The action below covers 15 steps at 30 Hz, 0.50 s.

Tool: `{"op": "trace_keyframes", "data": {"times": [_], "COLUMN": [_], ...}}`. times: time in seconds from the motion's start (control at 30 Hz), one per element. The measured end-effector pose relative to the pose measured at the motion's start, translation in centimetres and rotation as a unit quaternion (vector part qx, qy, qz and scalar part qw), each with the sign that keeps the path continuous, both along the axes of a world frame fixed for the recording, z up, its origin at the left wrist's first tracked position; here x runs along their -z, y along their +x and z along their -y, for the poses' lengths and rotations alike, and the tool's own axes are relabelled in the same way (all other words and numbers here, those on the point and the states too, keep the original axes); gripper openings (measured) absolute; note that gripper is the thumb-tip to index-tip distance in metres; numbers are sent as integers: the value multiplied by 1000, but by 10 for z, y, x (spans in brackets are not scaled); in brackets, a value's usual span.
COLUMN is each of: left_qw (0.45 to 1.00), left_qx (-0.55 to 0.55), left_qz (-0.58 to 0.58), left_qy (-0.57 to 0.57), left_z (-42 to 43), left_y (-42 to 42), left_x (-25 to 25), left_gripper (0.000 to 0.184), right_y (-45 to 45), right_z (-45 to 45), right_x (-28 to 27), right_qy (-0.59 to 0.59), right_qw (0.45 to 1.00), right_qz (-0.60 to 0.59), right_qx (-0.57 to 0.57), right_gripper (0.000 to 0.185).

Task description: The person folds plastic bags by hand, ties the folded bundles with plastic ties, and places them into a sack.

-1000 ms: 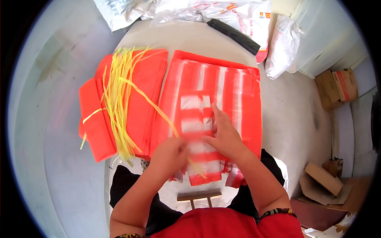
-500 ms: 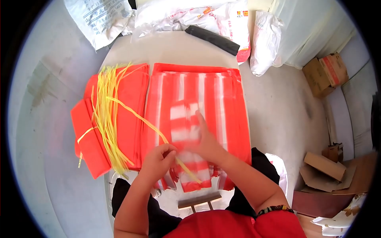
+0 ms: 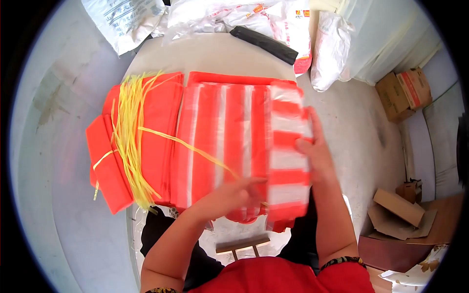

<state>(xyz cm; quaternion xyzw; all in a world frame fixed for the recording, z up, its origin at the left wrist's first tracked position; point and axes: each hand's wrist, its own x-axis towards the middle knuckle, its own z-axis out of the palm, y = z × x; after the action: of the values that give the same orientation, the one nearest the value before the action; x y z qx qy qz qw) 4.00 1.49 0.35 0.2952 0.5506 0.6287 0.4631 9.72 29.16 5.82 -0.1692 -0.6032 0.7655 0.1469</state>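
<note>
One folded sheet (image 3: pixel 287 157) lies between the right hand (image 3: pixel 318 152), clasping it, and left hand (image 3: pixel 228 199), grip unclear.

Scanning upper left: rows of blue Chinese characters (image 3: pixel 122 18) on a white sack (image 3: pixel 131 40), too small to read. Swinging across: red lettering and an orange-red label (image 3: pixel 303 13) on a white bag (image 3: pixel 302 36), likewise too small. Nothing clearly legible anywhere.
</note>
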Motion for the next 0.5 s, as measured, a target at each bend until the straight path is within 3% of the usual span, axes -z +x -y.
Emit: {"op": "trace_keyframes", "data": {"times": [0.07,0.1,0.2,0.3,0.37,0.43,0.5], "left_qw": [984,985,974,956,950,949,956], "left_qx": [-92,-116,-191,-257,-271,-267,-246], "left_qz": [143,130,111,117,81,42,44], "left_qy": [44,15,-45,-82,-130,-163,-152], "left_z": [0,1,18,49,62,65,68], "left_y": [7,5,-20,-45,-54,-53,-51], "left_x": [7,0,-21,-16,-14,-17,-16], "left_gripper": [64,62,62,64,64,70,74], "right_y": [-5,-4,-4,-5,-4,2,8], "right_z": [36,49,63,60,68,79,87], "right_x": [14,22,20,32,26,29,49], "right_qy": [38,68,15,131,319,508,561], "right_qw": [999,997,991,972,908,790,786], "right_qz": [0,-8,65,94,151,176,93], "right_qx": [-3,-17,-117,-173,-226,-293,-244], "right_gripper": [96,93,89,83,53,34,18]}}
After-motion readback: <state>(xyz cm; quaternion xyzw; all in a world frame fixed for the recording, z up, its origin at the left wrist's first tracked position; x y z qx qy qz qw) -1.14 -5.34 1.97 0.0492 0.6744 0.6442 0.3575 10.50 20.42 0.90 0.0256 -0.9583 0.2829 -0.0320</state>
